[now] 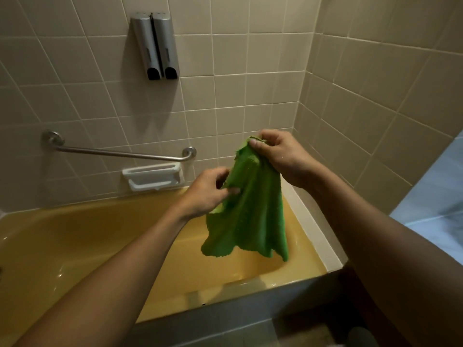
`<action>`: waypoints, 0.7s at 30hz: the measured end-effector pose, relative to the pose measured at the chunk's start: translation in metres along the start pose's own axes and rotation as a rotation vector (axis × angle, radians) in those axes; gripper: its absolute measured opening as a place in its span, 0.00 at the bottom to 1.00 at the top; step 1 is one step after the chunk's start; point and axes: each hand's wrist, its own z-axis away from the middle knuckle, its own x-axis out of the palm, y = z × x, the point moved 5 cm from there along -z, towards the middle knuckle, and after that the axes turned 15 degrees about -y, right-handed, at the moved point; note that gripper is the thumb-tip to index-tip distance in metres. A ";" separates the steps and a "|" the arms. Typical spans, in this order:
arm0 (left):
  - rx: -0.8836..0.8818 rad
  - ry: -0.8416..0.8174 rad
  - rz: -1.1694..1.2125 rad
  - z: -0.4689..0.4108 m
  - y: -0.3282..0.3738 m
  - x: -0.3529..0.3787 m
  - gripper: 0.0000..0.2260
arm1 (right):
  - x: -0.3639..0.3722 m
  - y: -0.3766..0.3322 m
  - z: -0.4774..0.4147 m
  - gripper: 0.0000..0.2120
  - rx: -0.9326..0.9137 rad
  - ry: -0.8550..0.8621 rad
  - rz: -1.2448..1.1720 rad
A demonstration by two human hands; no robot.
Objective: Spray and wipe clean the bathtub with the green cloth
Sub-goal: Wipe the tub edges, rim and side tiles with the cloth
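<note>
Beige tiles cover the walls above a yellow tub [75, 246]. At the middle of the frame, the right hand [280, 156] pinches the top corner of the green cloth [250, 214]. The left hand [208, 194], lower and to the left, pinches its side edge. The cloth hangs down over the tub.

Dim, warm light falls from above the bathtub [82, 236]; the dispenser [155, 46] and grab bar [120, 152] on the tiled wall [250, 83] behind the bathtub cast soft shadows, and small glints mark the bathtub's left inner side. The green cloth [250, 209] over the bathtub is sharpest, and the forearms [105, 284] in front of it are dark. Right of the bathtub a pale blue surface [436, 196] is smeared by blur, and tile lines bow toward the edges.
</note>
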 end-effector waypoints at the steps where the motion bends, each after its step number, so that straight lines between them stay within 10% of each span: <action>1: -0.044 -0.014 -0.058 0.001 -0.012 0.006 0.06 | -0.006 0.002 0.000 0.07 0.011 0.044 -0.016; 11: -0.080 0.152 -0.180 0.018 -0.024 -0.019 0.11 | -0.034 0.041 0.020 0.12 0.235 -0.112 0.263; 16: -0.097 0.078 -0.230 0.030 -0.025 -0.024 0.14 | -0.042 0.044 0.018 0.06 0.159 -0.083 -0.050; 21: -0.043 0.176 -0.283 0.029 -0.006 -0.047 0.12 | -0.026 0.032 0.015 0.27 0.353 -0.272 -0.042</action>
